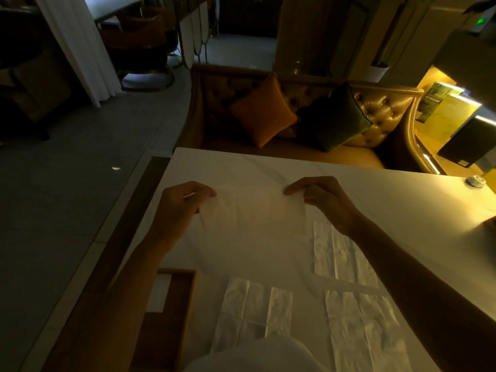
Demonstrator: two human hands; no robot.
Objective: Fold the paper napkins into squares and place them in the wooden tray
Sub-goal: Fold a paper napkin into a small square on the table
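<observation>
The white table [349, 183] carries three unfolded napkins [341, 259], a wooden tray [185, 291] and, seemingly, a small round puck [476, 181].

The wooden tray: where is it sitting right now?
In the head view the wooden tray sits at the lower left, at the table's near-left edge, under the left forearm and just left of the nearest flat napkin.

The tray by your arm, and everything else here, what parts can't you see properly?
- Wooden tray, head view: left arm and bottom edge hide most of it.
- Flat napkins, head view: the nearest run off the bottom edge.
- Small round thing on the table: too small to tell.
</observation>
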